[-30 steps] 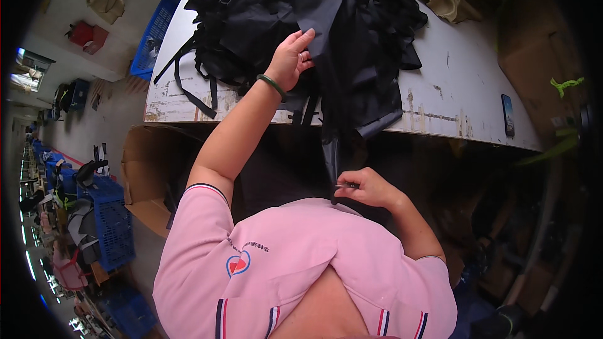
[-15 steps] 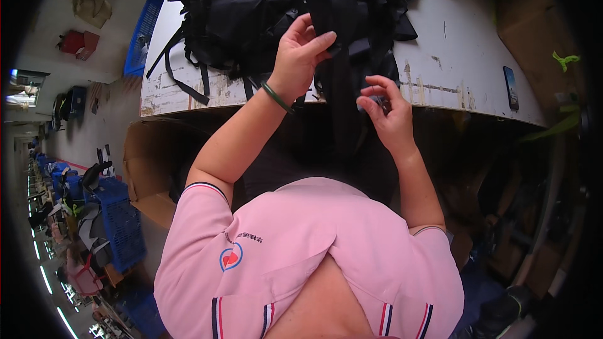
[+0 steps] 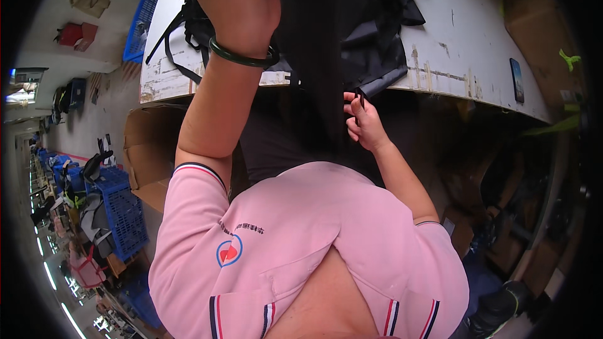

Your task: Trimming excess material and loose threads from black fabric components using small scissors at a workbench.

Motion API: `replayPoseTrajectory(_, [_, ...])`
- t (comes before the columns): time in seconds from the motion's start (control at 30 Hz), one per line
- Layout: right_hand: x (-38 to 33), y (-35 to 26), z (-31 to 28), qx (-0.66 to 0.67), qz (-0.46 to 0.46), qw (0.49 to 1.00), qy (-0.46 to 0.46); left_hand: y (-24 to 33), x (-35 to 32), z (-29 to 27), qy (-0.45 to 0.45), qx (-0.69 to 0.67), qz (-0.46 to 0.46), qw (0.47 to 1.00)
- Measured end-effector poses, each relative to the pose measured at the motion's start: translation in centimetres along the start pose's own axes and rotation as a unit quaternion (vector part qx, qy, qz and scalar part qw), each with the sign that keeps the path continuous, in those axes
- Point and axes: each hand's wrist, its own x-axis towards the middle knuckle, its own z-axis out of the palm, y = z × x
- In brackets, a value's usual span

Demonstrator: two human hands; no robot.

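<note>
A black fabric piece (image 3: 309,37) hangs in a wide, dark band from the top edge of the view down past the table's front edge. High at the top, close to the camera, my left hand (image 3: 242,9) holds it, with a dark green bangle (image 3: 244,56) on the wrist. The fingertips of that hand are cut off by the frame. Lower and to the right, just off the table's edge, my right hand (image 3: 364,122) pinches a thin black strip at the corner of the fabric. More black fabric (image 3: 377,31) with straps lies heaped behind.
The heap rests on a worn white table (image 3: 440,56). A phone (image 3: 516,80) lies at its right end. A blue crate (image 3: 146,19) stands beyond the left edge, a cardboard box (image 3: 147,150) below it. Brown cardboard (image 3: 540,31) stands at the right.
My left hand has risen toward the camera, lifting the black fabric. My right hand has moved down and inward, and its fingers have closed on a black strip.
</note>
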Motion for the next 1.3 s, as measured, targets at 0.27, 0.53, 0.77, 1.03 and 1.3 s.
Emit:
replayPoseTrajectory(0.27, [-1.2, -0.3, 1.5, 0.043, 0.068, 0.994, -0.071, -1.3, 1.9, -3.1, -0.081, 0.053, 0.084, 0.992])
replayPoseTrajectory(0.53, [-4.6, -14.9, 1.0, -0.368, -0.099, 0.913, -0.146, -0.5, -6.3, -3.0, -0.615, 0.453, -0.003, 0.646])
replayPoseTrajectory(0.77, [-4.3, -20.4, 3.7, -0.416, -0.345, 0.840, 0.048, -2.1, -12.4, -2.7, -0.391, 0.101, -0.516, 0.756])
replayPoseTrajectory(1.03, [-3.7, -12.8, 1.1, -0.133, -0.186, 0.973, 0.033, -1.1, -12.4, -4.6, -0.045, -0.049, -0.572, 0.818])
replayPoseTrajectory(1.3, [-2.5, -12.3, 3.1, -0.023, -0.149, 0.988, 0.018, -1.5, -12.7, -6.3, -0.052, -0.001, -0.505, 0.862])
